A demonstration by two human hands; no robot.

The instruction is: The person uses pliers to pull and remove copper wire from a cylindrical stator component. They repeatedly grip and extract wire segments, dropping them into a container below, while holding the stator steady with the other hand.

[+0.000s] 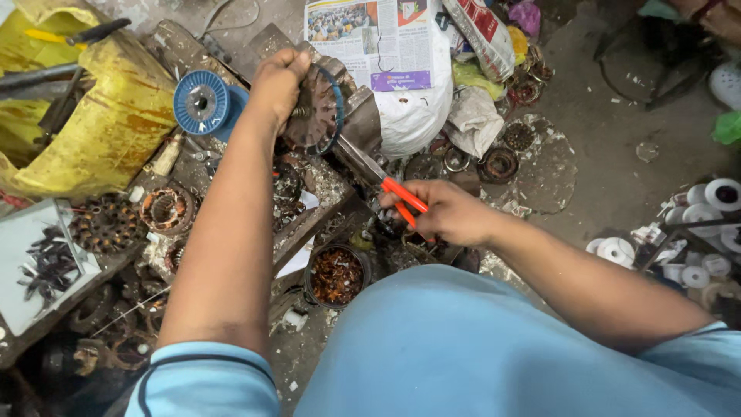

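yellow sheet-metal housing [116, 116], dented and rust-streaked, lies well to the left of the left-hand grip, with dark tools resting across it. white sack [421, 108] with a newspaper [370, 38] laid on it sits just right of that grip, beyond the scissor tips. wooden workbench [309, 224], littered with metal scraps, runs under both hands.

left hand [278, 81]: fist clenched on the near edge of a round motor stator [320, 108], held on edge, dark laminations with copper winding showing and a blue band around its rim. blue wire spool [202, 102] lies just left of this grip, close to the wrist.

right hand [451, 215]: fingers closed around the orange handles of scissors [382, 176]; grey blades run up and left from the grip and reach the lower right of the stator. cannot tell whether the blades are parted.

small round black tin [336, 274] of copper wire offcuts sits below and left of the right-hand grip, between the two forearms. second wound stator [164, 210] lies left of the left forearm. white tape rolls [706, 208] well right of the right-hand grip.
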